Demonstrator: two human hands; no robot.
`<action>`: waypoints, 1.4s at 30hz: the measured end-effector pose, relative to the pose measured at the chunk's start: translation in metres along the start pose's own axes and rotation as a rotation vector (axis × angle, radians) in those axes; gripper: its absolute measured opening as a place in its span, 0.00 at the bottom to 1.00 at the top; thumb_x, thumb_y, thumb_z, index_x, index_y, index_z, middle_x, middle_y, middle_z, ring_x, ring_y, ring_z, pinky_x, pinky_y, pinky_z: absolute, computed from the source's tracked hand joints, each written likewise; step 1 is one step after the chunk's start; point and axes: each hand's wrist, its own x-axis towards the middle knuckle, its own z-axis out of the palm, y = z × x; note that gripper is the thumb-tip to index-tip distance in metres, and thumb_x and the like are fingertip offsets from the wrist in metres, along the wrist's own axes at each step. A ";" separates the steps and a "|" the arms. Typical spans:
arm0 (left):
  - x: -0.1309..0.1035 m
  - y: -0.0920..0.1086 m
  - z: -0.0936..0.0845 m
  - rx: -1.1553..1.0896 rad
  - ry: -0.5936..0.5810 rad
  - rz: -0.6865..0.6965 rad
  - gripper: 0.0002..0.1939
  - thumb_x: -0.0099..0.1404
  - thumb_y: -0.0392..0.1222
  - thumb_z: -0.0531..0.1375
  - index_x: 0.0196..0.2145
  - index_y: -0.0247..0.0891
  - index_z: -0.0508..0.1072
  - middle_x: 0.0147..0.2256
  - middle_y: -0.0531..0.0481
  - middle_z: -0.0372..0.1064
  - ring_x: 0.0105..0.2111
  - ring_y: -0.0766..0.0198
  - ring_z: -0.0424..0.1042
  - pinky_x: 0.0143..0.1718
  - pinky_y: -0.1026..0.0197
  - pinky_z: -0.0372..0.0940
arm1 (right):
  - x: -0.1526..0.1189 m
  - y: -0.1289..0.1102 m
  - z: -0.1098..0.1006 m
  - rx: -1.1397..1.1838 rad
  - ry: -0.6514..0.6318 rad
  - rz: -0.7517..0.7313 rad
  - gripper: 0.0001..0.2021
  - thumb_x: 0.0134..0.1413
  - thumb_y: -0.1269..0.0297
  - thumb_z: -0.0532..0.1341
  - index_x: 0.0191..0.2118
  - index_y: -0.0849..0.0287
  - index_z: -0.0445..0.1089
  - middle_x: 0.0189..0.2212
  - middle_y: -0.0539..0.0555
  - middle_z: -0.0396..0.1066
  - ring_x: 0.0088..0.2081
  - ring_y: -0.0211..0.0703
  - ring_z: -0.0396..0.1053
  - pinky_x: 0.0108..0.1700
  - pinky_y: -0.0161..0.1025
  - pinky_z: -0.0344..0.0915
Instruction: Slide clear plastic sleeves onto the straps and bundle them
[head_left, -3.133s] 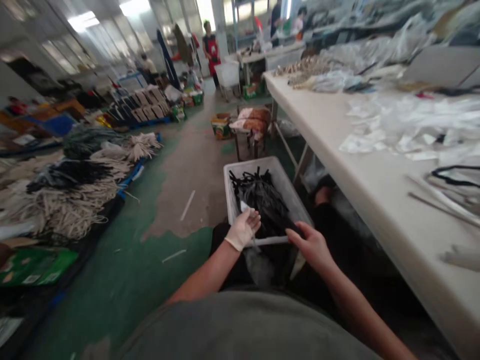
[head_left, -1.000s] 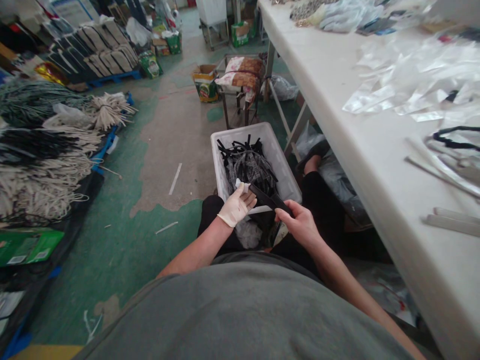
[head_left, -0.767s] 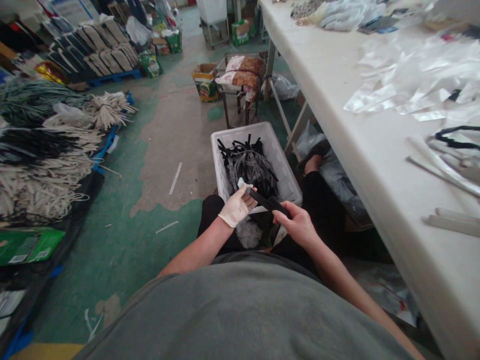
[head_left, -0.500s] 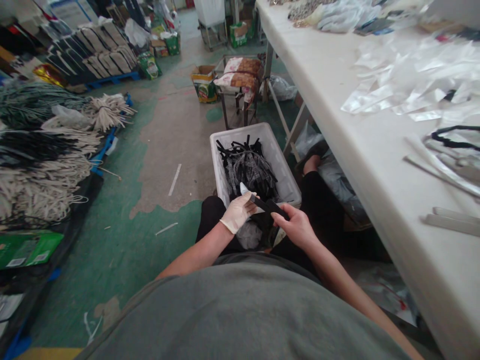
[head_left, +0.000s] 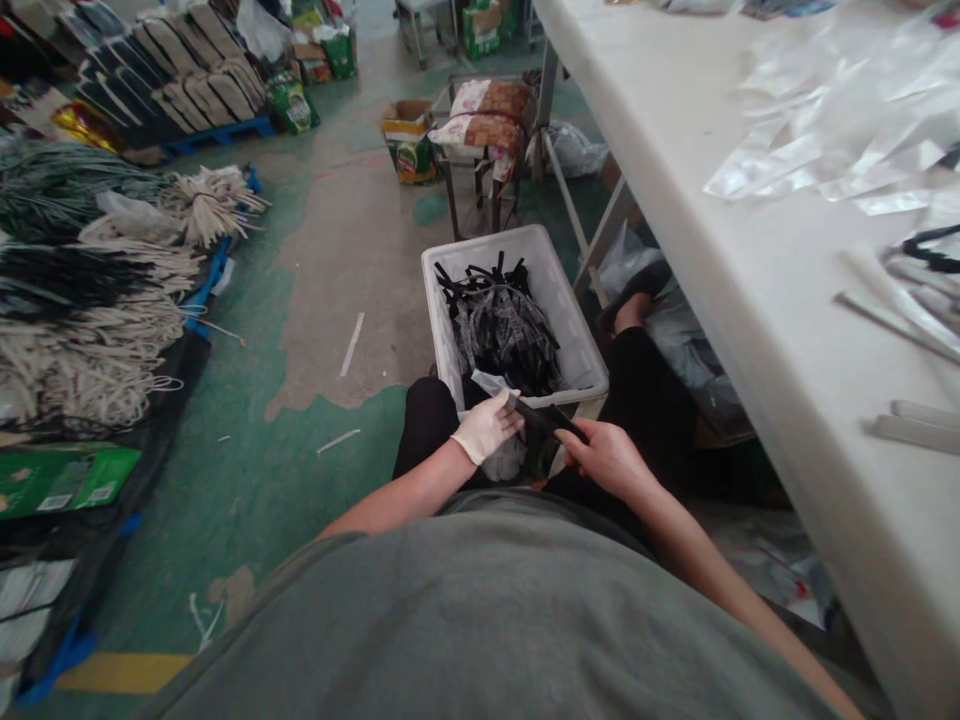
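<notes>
My left hand (head_left: 489, 428), in a whitish glove, is closed at the left end of a flat black strap (head_left: 534, 412). A piece of clear plastic (head_left: 489, 381) sticks out past its fingertips; where it is gripped is hidden. My right hand (head_left: 606, 455), bare, pinches the strap's other end between thumb and fingers. Just beyond both hands stands a white plastic bin (head_left: 586, 340), holding a tangle of black straps (head_left: 506, 325), some wrapped in clear plastic.
A white table (head_left: 675, 160) runs along the right, with shiny plastic pieces (head_left: 832, 120) on it. A cushioned stool (head_left: 487, 115) and a cardboard box (head_left: 409, 140) stand beyond the bin. Bundles of cords (head_left: 82, 340) lie at left. One foot (head_left: 634, 310) rests beneath the table.
The camera view has tilted down slightly. Both hands keep the strap between them, a little lower in the picture, and the plastic piece has tipped flatter.
</notes>
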 end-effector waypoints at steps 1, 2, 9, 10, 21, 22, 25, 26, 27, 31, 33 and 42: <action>0.001 -0.006 0.003 0.011 -0.010 -0.015 0.11 0.71 0.41 0.56 0.35 0.35 0.76 0.33 0.48 0.76 0.32 0.66 0.73 0.42 0.62 0.65 | 0.004 -0.002 0.003 -0.029 0.039 -0.005 0.16 0.60 0.56 0.55 0.25 0.59 0.67 0.20 0.51 0.72 0.18 0.37 0.67 0.23 0.33 0.57; 0.001 -0.011 0.007 0.022 -0.024 -0.026 0.11 0.71 0.41 0.56 0.34 0.35 0.76 0.32 0.48 0.76 0.31 0.66 0.72 0.44 0.61 0.65 | 0.008 -0.005 0.007 -0.046 0.074 -0.008 0.15 0.60 0.57 0.55 0.25 0.59 0.67 0.20 0.51 0.72 0.19 0.37 0.67 0.24 0.33 0.57; 0.000 -0.008 0.009 -0.013 -0.065 0.001 0.12 0.71 0.41 0.56 0.36 0.35 0.77 0.35 0.47 0.77 0.34 0.66 0.73 0.46 0.61 0.64 | 0.007 -0.001 0.003 -0.024 -0.018 -0.007 0.18 0.61 0.53 0.54 0.27 0.59 0.71 0.21 0.51 0.74 0.20 0.38 0.69 0.25 0.33 0.59; 0.000 -0.006 0.006 -0.012 -0.064 0.005 0.12 0.71 0.41 0.55 0.37 0.36 0.78 0.37 0.47 0.77 0.35 0.66 0.74 0.47 0.61 0.65 | 0.005 0.000 0.001 -0.045 -0.021 -0.004 0.18 0.61 0.53 0.55 0.27 0.59 0.71 0.21 0.51 0.74 0.20 0.38 0.69 0.25 0.33 0.59; 0.006 0.005 0.002 -0.126 -0.110 -0.028 0.13 0.73 0.42 0.52 0.40 0.36 0.75 0.34 0.49 0.76 0.34 0.66 0.75 0.45 0.61 0.67 | 0.017 -0.012 0.000 0.129 -0.024 -0.044 0.17 0.60 0.54 0.55 0.27 0.60 0.70 0.21 0.51 0.73 0.18 0.36 0.66 0.22 0.32 0.60; 0.005 0.004 0.000 -0.119 -0.112 -0.058 0.13 0.73 0.41 0.52 0.40 0.36 0.75 0.34 0.49 0.76 0.34 0.66 0.75 0.46 0.61 0.67 | 0.015 -0.010 0.001 0.130 -0.015 -0.061 0.17 0.59 0.53 0.56 0.28 0.60 0.71 0.21 0.51 0.73 0.17 0.35 0.66 0.22 0.32 0.60; 0.005 -0.012 0.000 -0.044 -0.103 -0.153 0.13 0.73 0.41 0.51 0.40 0.35 0.75 0.33 0.48 0.76 0.35 0.64 0.75 0.51 0.58 0.65 | 0.015 -0.006 0.010 0.164 0.005 -0.058 0.16 0.58 0.53 0.57 0.29 0.59 0.71 0.22 0.51 0.73 0.17 0.35 0.65 0.22 0.32 0.61; 0.005 -0.018 0.002 -0.014 -0.101 -0.175 0.13 0.73 0.40 0.51 0.39 0.34 0.75 0.31 0.47 0.75 0.35 0.63 0.74 0.52 0.56 0.64 | 0.017 -0.004 0.014 0.196 0.002 -0.033 0.16 0.57 0.52 0.57 0.28 0.59 0.70 0.21 0.50 0.72 0.17 0.34 0.64 0.21 0.32 0.60; 0.004 -0.024 0.003 0.014 -0.103 -0.185 0.14 0.73 0.40 0.51 0.38 0.33 0.75 0.30 0.47 0.75 0.36 0.61 0.74 0.53 0.55 0.63 | 0.019 -0.003 0.017 0.248 -0.001 -0.005 0.16 0.56 0.52 0.58 0.27 0.59 0.69 0.20 0.50 0.71 0.17 0.34 0.63 0.20 0.31 0.60; -0.001 -0.027 0.004 0.085 -0.230 -0.111 0.15 0.72 0.40 0.51 0.38 0.31 0.76 0.33 0.44 0.76 0.42 0.58 0.74 0.57 0.54 0.61 | 0.024 0.004 0.020 0.681 -0.056 0.081 0.20 0.47 0.46 0.66 0.29 0.60 0.68 0.18 0.47 0.65 0.15 0.29 0.55 0.17 0.28 0.51; -0.005 -0.020 0.001 0.086 -0.336 -0.050 0.15 0.70 0.39 0.51 0.42 0.32 0.76 0.42 0.41 0.77 0.47 0.57 0.74 0.58 0.53 0.60 | 0.025 0.007 0.015 0.934 -0.155 0.110 0.22 0.42 0.46 0.69 0.32 0.61 0.68 0.18 0.44 0.61 0.15 0.27 0.50 0.16 0.27 0.46; -0.020 -0.006 0.004 0.036 -0.360 0.176 0.14 0.60 0.34 0.63 0.44 0.40 0.78 0.42 0.48 0.78 0.43 0.61 0.75 0.50 0.57 0.67 | 0.009 0.008 0.020 1.289 -0.438 0.344 0.11 0.60 0.58 0.58 0.33 0.61 0.67 0.17 0.41 0.51 0.15 0.26 0.38 0.17 0.26 0.41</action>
